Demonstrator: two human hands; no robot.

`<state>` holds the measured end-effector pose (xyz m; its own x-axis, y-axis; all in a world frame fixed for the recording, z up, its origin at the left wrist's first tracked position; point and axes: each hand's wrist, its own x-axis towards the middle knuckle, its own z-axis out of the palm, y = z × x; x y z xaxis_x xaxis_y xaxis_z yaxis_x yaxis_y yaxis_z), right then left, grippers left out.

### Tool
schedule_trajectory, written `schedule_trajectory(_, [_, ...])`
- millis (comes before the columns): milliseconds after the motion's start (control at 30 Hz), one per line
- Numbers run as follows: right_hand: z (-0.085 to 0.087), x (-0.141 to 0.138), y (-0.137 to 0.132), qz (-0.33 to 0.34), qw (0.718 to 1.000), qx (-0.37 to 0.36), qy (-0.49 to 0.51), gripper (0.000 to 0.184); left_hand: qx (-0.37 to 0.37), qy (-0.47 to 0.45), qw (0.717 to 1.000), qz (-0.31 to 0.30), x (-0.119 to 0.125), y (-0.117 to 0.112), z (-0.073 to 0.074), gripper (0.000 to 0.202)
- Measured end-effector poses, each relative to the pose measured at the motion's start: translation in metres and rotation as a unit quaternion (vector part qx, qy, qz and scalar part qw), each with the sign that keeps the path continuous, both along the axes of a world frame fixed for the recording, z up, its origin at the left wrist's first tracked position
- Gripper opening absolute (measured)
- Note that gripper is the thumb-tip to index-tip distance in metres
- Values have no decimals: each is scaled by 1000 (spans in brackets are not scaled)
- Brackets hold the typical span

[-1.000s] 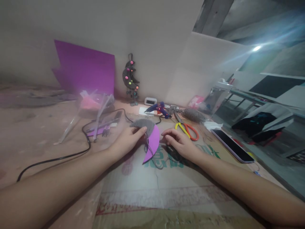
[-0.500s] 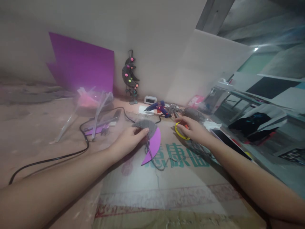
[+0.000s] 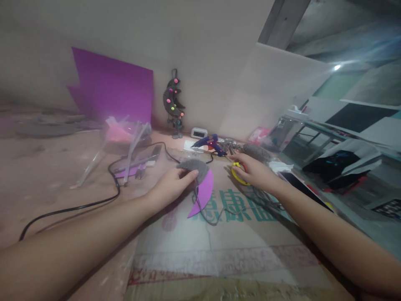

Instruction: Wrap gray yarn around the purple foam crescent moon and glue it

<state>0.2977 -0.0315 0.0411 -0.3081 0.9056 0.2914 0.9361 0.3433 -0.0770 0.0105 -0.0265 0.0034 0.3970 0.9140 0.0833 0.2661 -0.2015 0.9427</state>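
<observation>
My left hand [image 3: 175, 184] pinches a purple crescent [image 3: 205, 192] whose upper part is wrapped in grey yarn [image 3: 196, 167]. The crescent's lower purple tip is bare. From it a loose strand of yarn [image 3: 213, 224] curves across the board to the right. My right hand [image 3: 255, 171] is closed at the yellow and red handles of what look like scissors [image 3: 237, 177]. Its fingers partly cover them. Just beyond this hand lies a dark blue glue gun [image 3: 210, 143] with a small red light.
A finished-looking grey crescent ornament with coloured pompoms [image 3: 171, 100] leans on the wall, beside a purple sheet [image 3: 119, 88]. A small white clock [image 3: 199, 133] stands behind the glue gun. A black cord [image 3: 75, 207] crosses the left side. A dark flat device [image 3: 305, 189] lies right.
The view has shifted slightly, moving everything a little right and down. Both hands keep nearly the same places, the left on the crescent and the right at the scissors.
</observation>
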Motion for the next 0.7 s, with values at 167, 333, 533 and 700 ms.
schedule_trajectory(167, [14,-4,41,-17,999,40,-19,54,-3,-6,1000,1,0,0,-1,42])
schedule_trajectory(333, [17,-21,91,-59,996,-30,53,53,-2,-18,1000,10,1,-2,-1,40])
schedule_trajectory(533, [-8,-41,115,-64,992,-43,101,34,11,-28,1000,-4,1,-1,-2,40])
schedule_trajectory(700, [-8,-45,110,-67,985,-13,160,30,20,-25,999,-8,1,0,-3,41])
